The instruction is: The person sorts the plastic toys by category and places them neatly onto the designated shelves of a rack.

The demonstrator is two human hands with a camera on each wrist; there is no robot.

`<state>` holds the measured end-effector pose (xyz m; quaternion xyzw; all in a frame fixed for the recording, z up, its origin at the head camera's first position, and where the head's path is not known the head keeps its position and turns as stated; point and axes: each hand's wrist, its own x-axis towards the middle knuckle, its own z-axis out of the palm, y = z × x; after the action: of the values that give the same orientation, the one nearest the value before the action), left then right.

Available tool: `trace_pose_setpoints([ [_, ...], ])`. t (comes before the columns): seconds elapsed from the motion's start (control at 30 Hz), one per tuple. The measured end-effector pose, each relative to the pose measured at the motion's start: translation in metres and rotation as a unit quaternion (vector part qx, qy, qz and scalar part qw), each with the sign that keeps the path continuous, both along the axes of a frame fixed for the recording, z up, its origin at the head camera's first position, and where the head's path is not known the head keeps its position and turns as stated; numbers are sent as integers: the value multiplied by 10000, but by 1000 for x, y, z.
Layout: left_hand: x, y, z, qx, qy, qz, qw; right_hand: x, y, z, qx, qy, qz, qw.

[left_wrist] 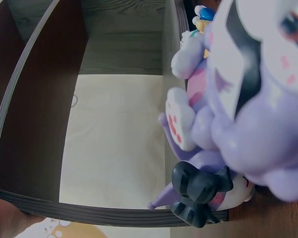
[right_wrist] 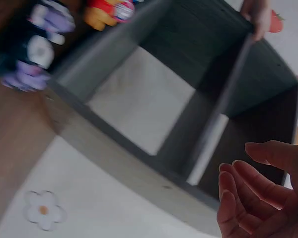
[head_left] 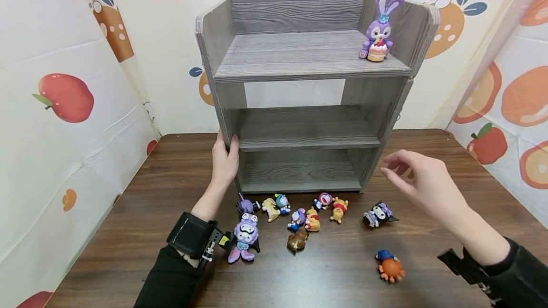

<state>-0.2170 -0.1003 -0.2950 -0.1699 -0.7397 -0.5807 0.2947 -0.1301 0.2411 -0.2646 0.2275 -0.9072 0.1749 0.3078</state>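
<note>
A shelf unit [head_left: 299, 146] is standing near the desk [head_left: 325, 274]'s back edge. On its top shelf, a rabbit figurine [head_left: 378, 37] is sitting by the front right corner. Before the unit, a group of figurines [head_left: 312, 221] is lying, a larger figurine [head_left: 246, 234] resting at its left end. Right of the group, a separate figurine [head_left: 376, 215] is lying; before that, a crab figurine [head_left: 391, 268] is lying farther from the back edge.

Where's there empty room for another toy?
On the gray wood-grain shelf unit: the top level left of the purple rabbit figurine, and both lower levels. On the brown wooden table: left of the round orange crab figurine. It's crowded in front of the unit, where small colourful figurines cluster.
</note>
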Motion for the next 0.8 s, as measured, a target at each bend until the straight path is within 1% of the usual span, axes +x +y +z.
trace_pose_setpoints([
  [0.1, 0, 0, 0, 13, -3, -6, 10000, -4, 9, -14, -41, -336, -90, 9994],
  [0.23, -12, -4, -11, 39, 24, -29, 10000, -7, 18, -30, -123, -788, -148, 9967],
  [0.33, -23, -8, -22, 33, 67, -8, 10000, -10, 25, -41, -129, -1068, -207, 9940],
  [0.4, -25, -9, -24, 1, 65, 14, 10000, -12, 29, -48, -129, -1282, -242, 9914],
  [0.47, -26, -9, -25, -41, 59, 38, 10000, -14, 33, -55, -192, -1598, -301, 9865],
  [0.53, -26, -9, -26, -66, 79, 43, 9999, -15, 37, -60, -323, -2042, -365, 9777],
  [0.63, -25, -9, -25, -72, 126, 52, 9999, -15, 42, -67, -485, -2723, -496, 9597],
  [0.7, -25, -9, -25, -70, 113, 61, 9999, -15, 44, -71, -539, -3083, -534, 9482],
  [0.8, -23, -8, -23, -83, 23, 79, 9999, -17, 47, -76, -545, -3486, -569, 9339],
])
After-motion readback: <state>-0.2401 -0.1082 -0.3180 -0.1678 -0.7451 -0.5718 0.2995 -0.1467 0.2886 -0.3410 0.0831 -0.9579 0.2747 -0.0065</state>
